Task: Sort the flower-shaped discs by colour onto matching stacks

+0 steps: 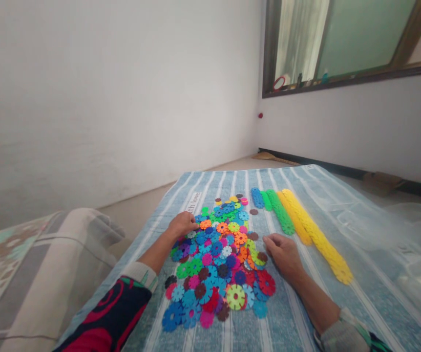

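A pile of plastic snowflake discs [216, 259] in many colours, notched round the rim, lies spread on a striped cloth. My left hand [183, 225] is at the pile's upper left edge, fingers closed and bent down against the discs; whatever they hold is hidden. Just right of the pile, my right hand [279, 249] is loosely curled, with no disc showing in it. A brown disc [253, 236] lies near its fingertips. Beyond it, overlapping discs lie in colour rows: a short blue row [257, 197], green rows [281, 212] and long yellow rows [316, 234].
The blue-and-white striped cloth [210, 183] covers the table. Clear plastic containers [371, 225] stand along its right side. A fabric-covered seat or bed [67, 274] is at the left. A broom [272, 157] lies on the floor by the far wall, under a window.
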`<action>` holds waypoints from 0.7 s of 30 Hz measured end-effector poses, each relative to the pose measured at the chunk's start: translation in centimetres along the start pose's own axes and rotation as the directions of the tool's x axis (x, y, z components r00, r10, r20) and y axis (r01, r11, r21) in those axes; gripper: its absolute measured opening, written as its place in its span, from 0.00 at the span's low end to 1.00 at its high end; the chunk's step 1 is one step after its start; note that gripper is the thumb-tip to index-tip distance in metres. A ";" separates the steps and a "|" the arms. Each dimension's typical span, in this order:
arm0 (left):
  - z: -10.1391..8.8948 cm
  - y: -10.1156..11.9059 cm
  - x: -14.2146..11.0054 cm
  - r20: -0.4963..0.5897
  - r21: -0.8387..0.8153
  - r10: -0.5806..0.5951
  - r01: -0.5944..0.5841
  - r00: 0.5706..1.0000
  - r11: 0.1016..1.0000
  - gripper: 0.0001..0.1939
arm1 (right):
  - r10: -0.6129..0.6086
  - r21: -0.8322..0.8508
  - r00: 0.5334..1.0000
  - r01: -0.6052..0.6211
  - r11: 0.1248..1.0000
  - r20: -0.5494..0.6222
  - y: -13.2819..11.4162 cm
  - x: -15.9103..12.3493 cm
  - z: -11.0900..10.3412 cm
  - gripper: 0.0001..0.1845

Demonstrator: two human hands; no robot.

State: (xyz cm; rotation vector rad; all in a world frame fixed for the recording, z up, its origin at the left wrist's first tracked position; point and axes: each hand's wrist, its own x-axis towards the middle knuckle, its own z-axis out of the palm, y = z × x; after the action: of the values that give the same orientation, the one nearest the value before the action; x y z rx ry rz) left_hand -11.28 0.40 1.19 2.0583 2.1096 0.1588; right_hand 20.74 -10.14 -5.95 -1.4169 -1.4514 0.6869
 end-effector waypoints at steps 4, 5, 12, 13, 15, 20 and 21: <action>0.3 0.2 0.3 0.012 -0.080 -0.022 0.023 1.000 0.997 0.04 | 0.004 0.018 1.000 -0.004 1.000 -0.005 0.0 0.0 0.0 0.20; 0.3 0.2 0.2 0.017 -0.109 -0.022 0.024 1.000 0.994 0.05 | 0.004 0.020 1.000 -0.004 1.000 -0.006 0.0 0.0 0.1 0.20; -1.0 -0.2 -0.7 0.068 -0.316 -0.023 0.043 0.997 0.948 0.08 | -0.010 0.021 1.000 0.010 1.000 -0.020 0.0 0.1 0.2 0.20; -1.3 -0.2 -0.6 0.069 -0.332 -0.021 0.042 0.997 0.942 0.08 | -0.013 0.016 1.000 0.013 1.000 -0.027 -0.1 0.1 0.3 0.20; -1.9 0.1 -0.2 0.058 -0.359 -0.013 0.033 0.998 0.933 0.08 | -0.013 0.008 0.999 0.013 1.000 -0.041 -0.1 0.3 0.4 0.19; -1.2 3.9 1.3 -0.017 -0.430 0.149 -0.142 0.989 0.891 0.05 | 0.008 -0.008 0.999 -0.008 1.000 -0.033 -0.2 0.6 0.6 0.19; -0.7 5.2 1.5 -0.041 -0.425 0.203 -0.201 0.978 0.883 0.05 | 0.010 -0.009 1.000 -0.010 1.000 -0.027 -0.3 0.6 0.6 0.18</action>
State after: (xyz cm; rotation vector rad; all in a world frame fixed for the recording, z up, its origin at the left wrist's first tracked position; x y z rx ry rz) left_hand -6.41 2.12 2.84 1.9893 1.6589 0.5908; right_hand 20.19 -9.49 -5.81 -1.4363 -1.4296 0.6657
